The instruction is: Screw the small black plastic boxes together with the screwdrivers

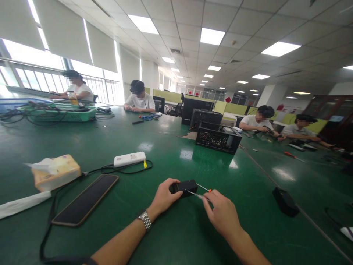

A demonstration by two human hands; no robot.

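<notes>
My left hand, a metal watch on its wrist, is closed around one end of a small black box just above or on the green table. My right hand is closed in a pinch on a slim screwdriver with a clear-looking handle. Its thin shaft reaches to the near side of the box. A second thin metal shaft with an orange end runs from the box's far corner to my right fingertips. Whether my hand also grips that one, I cannot tell.
Left on the green table lie a phone, a tissue pack and a white power strip with black cable. Another black box sits right. Computer cases and a green basket stand farther back. Several people work around.
</notes>
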